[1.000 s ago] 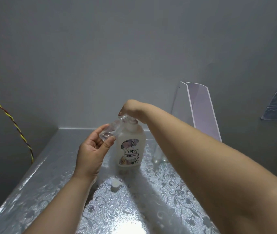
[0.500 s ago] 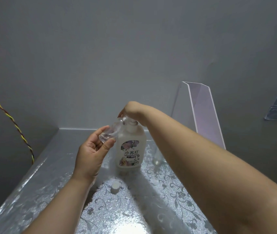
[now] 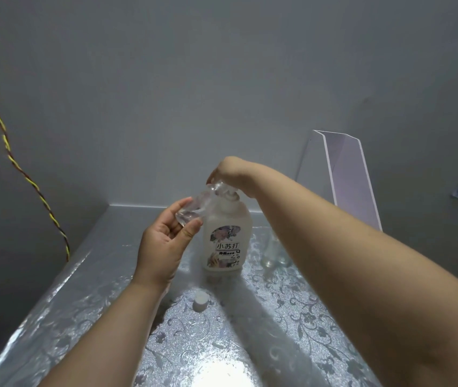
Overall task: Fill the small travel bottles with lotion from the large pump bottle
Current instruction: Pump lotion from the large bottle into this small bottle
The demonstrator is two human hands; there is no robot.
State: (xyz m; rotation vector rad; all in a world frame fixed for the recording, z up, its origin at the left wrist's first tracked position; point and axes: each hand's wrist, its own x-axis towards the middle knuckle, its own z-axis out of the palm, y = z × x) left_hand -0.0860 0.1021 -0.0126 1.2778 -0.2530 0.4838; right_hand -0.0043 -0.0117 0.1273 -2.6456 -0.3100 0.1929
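Barely anything is changing: the left hand (image 3: 163,247) is pinching the tilted travel bottle (image 3: 194,208) against the spout of the pump bottle (image 3: 226,236) on the table (image 3: 82,303), the right hand (image 3: 230,171) is curling over its pump head, so filling is likely continuing.

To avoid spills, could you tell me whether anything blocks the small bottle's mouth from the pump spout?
Nothing visible: the travel bottle is uncapped at the spout; a white cap lies on the table.

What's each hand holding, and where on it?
Left hand grips the small clear travel bottle by its lower end. Right hand covers the pump head; grip hidden.
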